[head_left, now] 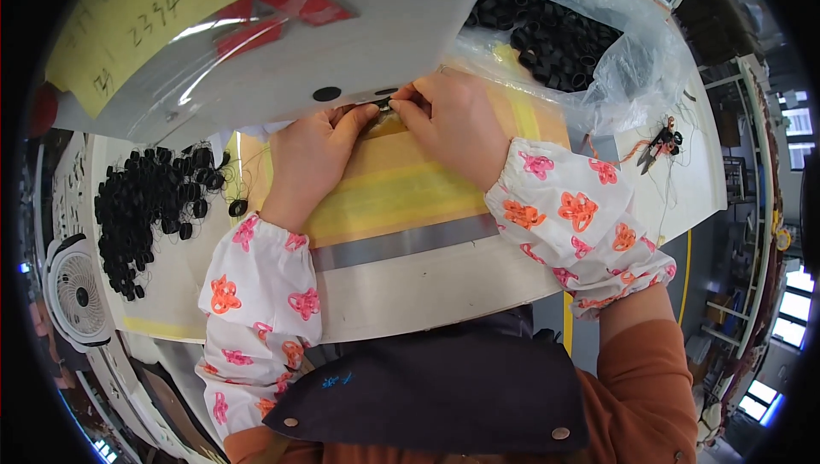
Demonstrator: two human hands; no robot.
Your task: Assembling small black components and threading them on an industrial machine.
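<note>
Under the lower edge of a white machine head [376, 45], apparently a sewing machine, my two hands come close together. My left hand [307, 156] pinches with thumb and index finger at the left of a small black piece [384, 104]. From the other side my right hand [457, 126] pinches the same spot, thumb and fingertips pressed together. The piece is mostly hidden by my fingers and the machine, so its shape is unclear. Beneath my hands lies a work surface covered with yellow tape [397, 195].
Left lies a heap of small black loops [154, 199] with loose threads. At the far right, a clear plastic bag [645, 58] holds many black loops [555, 37]. Thread snips [656, 146] on an orange cord lie at the right. A white fan [79, 293] stands beyond the table's left edge.
</note>
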